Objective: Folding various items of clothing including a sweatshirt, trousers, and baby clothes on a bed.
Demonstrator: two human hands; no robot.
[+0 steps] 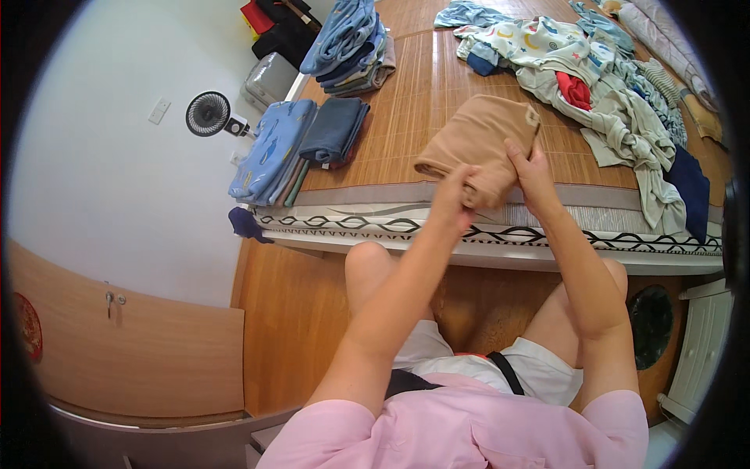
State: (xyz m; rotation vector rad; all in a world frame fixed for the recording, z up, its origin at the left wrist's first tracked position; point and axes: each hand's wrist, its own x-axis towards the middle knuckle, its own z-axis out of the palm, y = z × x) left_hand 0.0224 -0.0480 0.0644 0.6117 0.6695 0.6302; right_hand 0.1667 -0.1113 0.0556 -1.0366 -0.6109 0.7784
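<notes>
A folded tan garment [478, 134] is held between my hands over the front edge of the bed mat. My left hand [453, 194] is closed on its near edge, where the cloth bulges into a thick fold; some of the fingers are hidden or blurred. At its right side, my right hand [534, 173] grips it with the thumb on top and the other fingers mostly hidden beneath. Which kind of garment it is cannot be made out from the folded bundle.
Left on the bamboo mat [422, 78] stand folded stacks: blue patterned clothes [275, 144], dark blue-grey clothes [334, 129] and a taller pile [344, 39]. Loose clothes [562, 70] heap at the right, some hanging over the bed edge. A small fan [208, 114] stands beyond the stacks.
</notes>
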